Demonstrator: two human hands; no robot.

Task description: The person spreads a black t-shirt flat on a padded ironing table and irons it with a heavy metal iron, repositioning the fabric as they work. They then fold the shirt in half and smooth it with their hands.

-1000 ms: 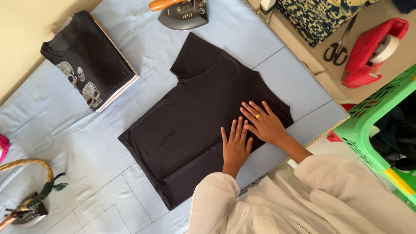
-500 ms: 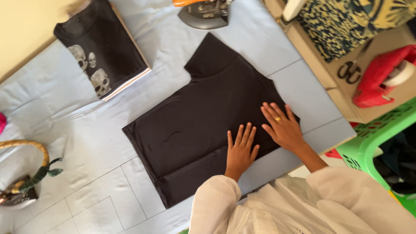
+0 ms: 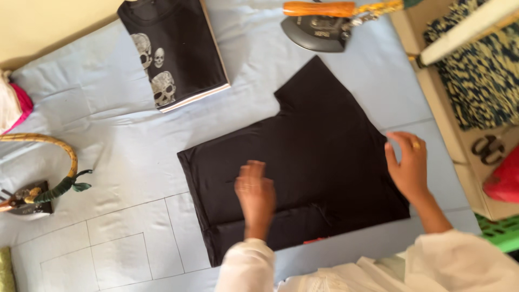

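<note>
A black T-shirt (image 3: 313, 146) lies folded in half and flat on the pale blue ironing cloth (image 3: 108, 124). My left hand (image 3: 255, 196) rests palm down on its lower middle, fingers together, slightly blurred. My right hand (image 3: 408, 166), with a ring on one finger, sits at the shirt's right edge with fingers spread, touching the fabric edge. Neither hand holds anything. White sleeves cover both my arms.
A folded black shirt with skull prints (image 3: 170, 51) lies at the top left. A dark iron with a wooden handle (image 3: 319, 24) stands at the top centre. A curved cane handle (image 3: 46, 162) sits left. Scissors (image 3: 488, 150), a red object (image 3: 503, 181) and a green basket (image 3: 494, 232) are right.
My hands have slid apart over the black shirt: the left went left toward its middle, the right moved to its right edge. The view has shifted as my head moved.
</note>
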